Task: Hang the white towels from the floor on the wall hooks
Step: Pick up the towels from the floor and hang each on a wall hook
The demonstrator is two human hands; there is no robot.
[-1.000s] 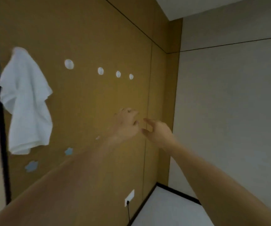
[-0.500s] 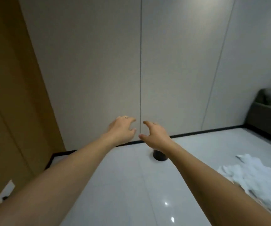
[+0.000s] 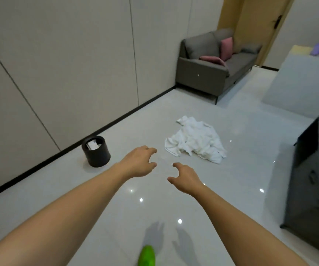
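A crumpled heap of white terry towels is seen lying on the glossy pale-grey tiled floor, out in the open part of the floor, well away from the black skirting strip along the wall. The heap is spread loosely, with one corner pointing toward the grey fabric sofa that stands against the far wall.

Both bare forearms are stretched forward over the floor. The left hand is held in the air, palm down, its fingers loosely curled and spread, and nothing is held in it. The right hand is held just beside it, slightly lower in the view, with thumb and fingers parted in a relaxed claw, and nothing is gripped by it either. Neither hand is touching the towels; the heap lies beyond the fingertips, nearer the right hand's side. Two grey shadows of the hands are cast on the tiles near the bottom edge of the view.

A short black cylindrical waste bin with white paper inside is set on the floor close to the skirting strip, left of the left hand. Two pink cushions are seen on the sofa. A dark grey cabinet is placed at the right edge of the floor. A blurred bright green object is seen at the bottom edge; what it is cannot be told.
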